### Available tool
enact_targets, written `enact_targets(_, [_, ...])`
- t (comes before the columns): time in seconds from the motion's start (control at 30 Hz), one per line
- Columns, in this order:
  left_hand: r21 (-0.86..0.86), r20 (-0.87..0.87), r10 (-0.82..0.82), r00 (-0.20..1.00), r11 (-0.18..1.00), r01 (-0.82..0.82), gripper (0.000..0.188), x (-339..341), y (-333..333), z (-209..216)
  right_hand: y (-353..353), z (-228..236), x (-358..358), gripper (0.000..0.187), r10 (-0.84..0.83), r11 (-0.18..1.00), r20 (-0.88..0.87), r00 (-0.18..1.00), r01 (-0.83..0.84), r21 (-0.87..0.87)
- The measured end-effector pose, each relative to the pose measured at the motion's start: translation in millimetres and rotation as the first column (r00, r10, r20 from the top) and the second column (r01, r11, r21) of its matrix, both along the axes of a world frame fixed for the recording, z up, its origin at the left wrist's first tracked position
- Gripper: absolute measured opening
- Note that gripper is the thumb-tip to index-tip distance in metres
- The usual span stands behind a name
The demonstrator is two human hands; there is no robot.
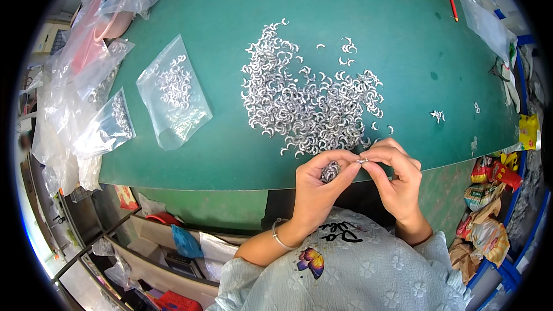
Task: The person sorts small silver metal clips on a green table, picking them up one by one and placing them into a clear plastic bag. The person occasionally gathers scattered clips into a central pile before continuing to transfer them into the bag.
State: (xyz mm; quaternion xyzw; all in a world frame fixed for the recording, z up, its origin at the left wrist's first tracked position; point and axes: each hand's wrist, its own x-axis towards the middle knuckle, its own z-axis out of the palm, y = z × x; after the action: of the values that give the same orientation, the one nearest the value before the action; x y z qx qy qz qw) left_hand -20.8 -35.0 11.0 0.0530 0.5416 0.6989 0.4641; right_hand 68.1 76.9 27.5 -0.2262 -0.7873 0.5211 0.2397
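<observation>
Both my hands meet at the near edge of the green table [230, 161]. My left hand [322, 181] is closed round a clump of small silver crescent-shaped pieces [330, 171], and its thumb and forefinger pinch toward one small silver piece [362, 160]. On that same piece the thumb and forefinger of my right hand [397, 175] are pressed together. Its exact shape is too small to make out. Just beyond my fingers spreads a large loose pile of silver crescent pieces [311, 103], with a few lying apart from it.
Left of the pile lies a clear plastic bag [175, 118] with crescents inside. More plastic bags [63, 115] and a pink basin [118, 26] crowd the left edge. At right are a few small silver pieces [438, 116] and a red pencil [451, 3]. Colourful packets [489, 187] stand beside the table.
</observation>
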Motion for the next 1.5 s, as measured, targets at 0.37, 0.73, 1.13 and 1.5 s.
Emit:
enact_targets(0.37, [0.17, 0.399, -0.065, 0.915, 0.985, -0.004, 0.006, -7.8, -2.9, -2.9, 10.4, -4.7, 3.4, 0.018, -0.002, 0.989, 0.11, 0.994, 0.018, -0.149])
enact_targets(0.73, [0.333, 0.458, -0.079, 0.885, 0.939, -0.088, 0.01, -11.2, -6.0, -2.1, 13.4, -26.8, -10.6, 0.033, -0.081, 0.859, 0.194, 0.978, -0.03, 0.512])
enact_targets(1.13, [0.243, 0.477, 0.019, 0.879, 0.958, -0.153, 0.014, -7.7, -10.2, -12.4, 22.8, -20.5, -2.4, 0.022, -0.231, 0.891, 0.152, 0.961, 0.146, 0.43])
enact_targets(1.5, [0.224, 0.497, 0.044, 0.867, 0.958, -0.178, 0.015, -7.3, -9.7, -13.9, 27.2, -20.4, -0.3, 0.018, -0.241, 0.887, 0.154, 0.958, 0.153, 0.435])
